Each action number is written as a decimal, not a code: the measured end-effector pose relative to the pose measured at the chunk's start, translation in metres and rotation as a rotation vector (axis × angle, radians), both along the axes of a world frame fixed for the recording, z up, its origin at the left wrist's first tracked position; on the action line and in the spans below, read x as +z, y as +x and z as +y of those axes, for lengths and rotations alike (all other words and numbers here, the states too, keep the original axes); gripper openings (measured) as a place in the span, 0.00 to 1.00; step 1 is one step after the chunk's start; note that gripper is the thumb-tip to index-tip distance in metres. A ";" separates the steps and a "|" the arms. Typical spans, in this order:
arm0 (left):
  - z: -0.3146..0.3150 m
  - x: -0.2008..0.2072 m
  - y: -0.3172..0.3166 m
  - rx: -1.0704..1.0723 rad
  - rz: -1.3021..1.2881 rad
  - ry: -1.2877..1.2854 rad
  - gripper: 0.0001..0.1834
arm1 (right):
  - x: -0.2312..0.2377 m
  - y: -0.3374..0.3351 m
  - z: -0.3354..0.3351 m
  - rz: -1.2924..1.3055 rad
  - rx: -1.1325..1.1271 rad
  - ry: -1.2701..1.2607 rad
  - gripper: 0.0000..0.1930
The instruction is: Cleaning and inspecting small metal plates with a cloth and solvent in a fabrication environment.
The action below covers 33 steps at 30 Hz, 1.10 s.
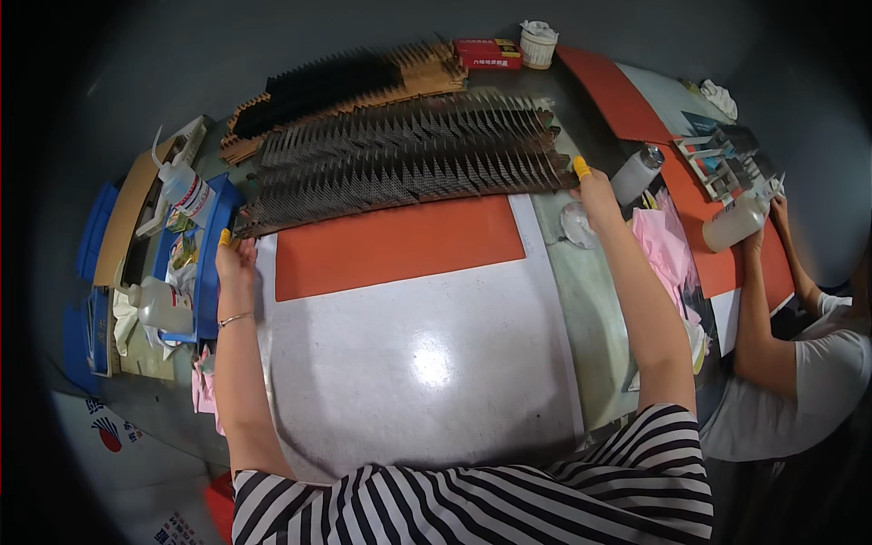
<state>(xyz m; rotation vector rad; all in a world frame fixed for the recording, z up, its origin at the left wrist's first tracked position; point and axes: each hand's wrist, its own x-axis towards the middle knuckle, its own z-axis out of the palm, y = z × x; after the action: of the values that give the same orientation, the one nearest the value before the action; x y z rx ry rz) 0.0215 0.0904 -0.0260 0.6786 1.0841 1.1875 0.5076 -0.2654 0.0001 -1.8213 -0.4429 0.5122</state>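
My left hand (235,265) and my right hand (596,195) are closed on opposite ends of a long dark rack (409,178) with rows of upright, pointed, mesh-like pieces. Yellow covers show on a finger of each hand. The rack lies crosswise over the far edge of an orange-red mat (400,250). Under that mat is a white, glossy sheet (436,363). More rows of the same dark pieces stand close behind the held rack; where one rack ends and another begins I cannot tell.
Behind are brown toothed strips with black pieces (336,82), a red box (489,54) and a white tub (538,45). A blue tray (209,259) and squeeze bottles (186,193) stand left. A bottle (636,173) and pink cloth (661,250) lie right, beside a co-worker holding another bottle (734,223).
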 end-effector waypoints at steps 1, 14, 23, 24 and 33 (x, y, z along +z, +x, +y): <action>-0.001 0.000 0.000 0.001 0.008 -0.001 0.13 | 0.001 0.002 0.000 0.029 -0.006 0.049 0.16; -0.155 0.027 -0.034 -0.371 0.617 0.304 0.25 | -0.004 -0.011 -0.022 -0.530 0.040 -0.001 0.17; -0.157 0.007 -0.003 -0.334 0.846 0.508 0.31 | -0.031 -0.143 -0.023 -0.203 0.214 0.197 0.21; -0.154 0.003 -0.003 -0.370 0.848 0.467 0.32 | -0.034 -0.152 -0.019 -0.257 0.179 0.153 0.21; -0.202 0.037 -0.082 -0.304 0.877 0.692 0.29 | -0.048 -0.139 -0.043 -0.199 0.150 0.252 0.20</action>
<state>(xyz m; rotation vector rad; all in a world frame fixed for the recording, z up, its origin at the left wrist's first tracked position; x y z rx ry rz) -0.0609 -0.1119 0.0112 1.9566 1.1884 0.9891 0.3689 -0.3088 -0.0480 -1.6079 -0.7501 0.3593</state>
